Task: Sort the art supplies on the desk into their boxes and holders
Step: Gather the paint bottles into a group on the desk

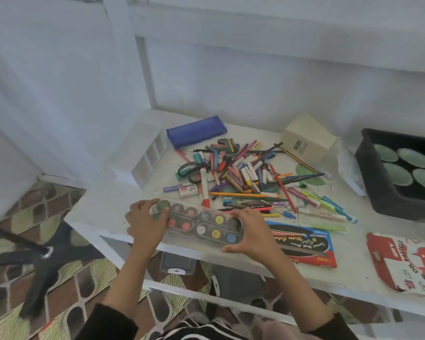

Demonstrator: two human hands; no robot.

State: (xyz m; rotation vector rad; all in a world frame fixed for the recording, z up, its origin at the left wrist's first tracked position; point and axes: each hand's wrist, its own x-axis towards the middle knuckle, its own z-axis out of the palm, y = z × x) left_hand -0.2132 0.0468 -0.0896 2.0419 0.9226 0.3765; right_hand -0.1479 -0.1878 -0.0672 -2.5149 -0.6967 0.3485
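Head view: both hands (pixel 145 223) on watercolour palette (pixel 201 223).

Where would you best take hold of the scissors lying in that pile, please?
Grip the scissors by the dark handle loops, coming from the left edge of the pile. The loops stick out clear there, while the blades seem buried under markers and crayons.

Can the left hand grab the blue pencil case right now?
Probably not yet: the left hand is holding one end of the paint palette. The blue pencil case lies uncovered behind the pile.
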